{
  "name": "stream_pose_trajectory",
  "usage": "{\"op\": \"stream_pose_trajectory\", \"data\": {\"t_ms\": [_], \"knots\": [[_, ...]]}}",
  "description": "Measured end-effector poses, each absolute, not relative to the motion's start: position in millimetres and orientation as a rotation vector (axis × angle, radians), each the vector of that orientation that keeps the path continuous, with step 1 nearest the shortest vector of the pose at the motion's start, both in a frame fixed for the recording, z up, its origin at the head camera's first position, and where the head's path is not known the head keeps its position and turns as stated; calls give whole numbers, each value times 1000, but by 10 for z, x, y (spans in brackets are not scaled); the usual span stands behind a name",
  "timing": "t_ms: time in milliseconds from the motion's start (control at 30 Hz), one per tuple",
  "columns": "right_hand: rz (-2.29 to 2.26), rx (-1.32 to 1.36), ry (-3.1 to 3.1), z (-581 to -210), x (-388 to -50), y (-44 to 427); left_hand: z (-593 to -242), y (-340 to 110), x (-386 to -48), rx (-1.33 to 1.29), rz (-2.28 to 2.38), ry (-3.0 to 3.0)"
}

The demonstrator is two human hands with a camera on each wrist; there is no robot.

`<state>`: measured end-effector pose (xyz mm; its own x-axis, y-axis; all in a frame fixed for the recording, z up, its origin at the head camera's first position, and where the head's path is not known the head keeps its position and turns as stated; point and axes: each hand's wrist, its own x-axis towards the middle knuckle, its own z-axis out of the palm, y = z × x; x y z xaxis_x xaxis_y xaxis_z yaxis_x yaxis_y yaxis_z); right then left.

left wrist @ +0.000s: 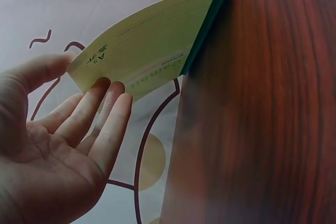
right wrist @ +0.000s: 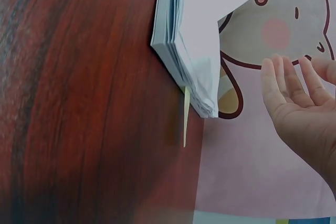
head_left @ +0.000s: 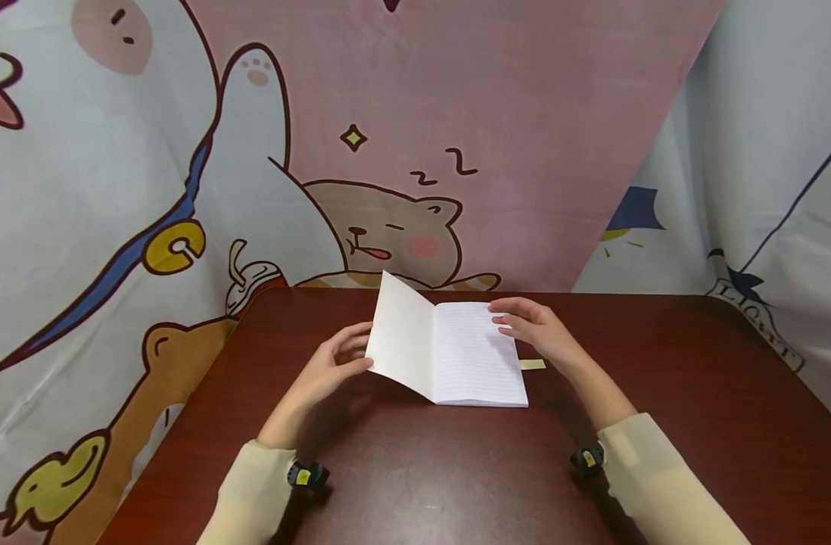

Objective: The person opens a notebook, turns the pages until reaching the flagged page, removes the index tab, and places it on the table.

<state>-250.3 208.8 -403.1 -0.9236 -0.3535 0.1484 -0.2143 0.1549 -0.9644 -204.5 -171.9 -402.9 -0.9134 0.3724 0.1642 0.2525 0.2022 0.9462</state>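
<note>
A notebook [head_left: 480, 356] lies on the table with its front cover [head_left: 403, 333] raised at a slant to the left. Lined white pages face up, and the cover's outside [left wrist: 152, 38] is yellow-green with a dark green spine strip. My left hand [head_left: 330, 367] holds the cover's free edge, thumb at the edge and fingers against the outer face. Over the right edge of the pages, my right hand [head_left: 538, 329] hovers with fingers loosely extended; in the right wrist view it is apart from the paper. A pale yellow tab [head_left: 533, 364] sticks out from the notebook's right side.
The dark red-brown wooden table [head_left: 429, 484] extends around the notebook. Behind it hangs a cartoon-printed cloth [head_left: 524, 151], which also covers the left and right sides. Each wrist wears a small black device, one by the left sleeve [head_left: 252, 488].
</note>
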Motion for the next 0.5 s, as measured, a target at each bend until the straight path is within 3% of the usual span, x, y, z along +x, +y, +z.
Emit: {"op": "stream_pose_trajectory", "data": {"t_ms": [500], "knots": [[-1846, -481, 2347, -4044, -2523, 2174, -4141, -1833, -2042, 551, 1782, 2389]]}}
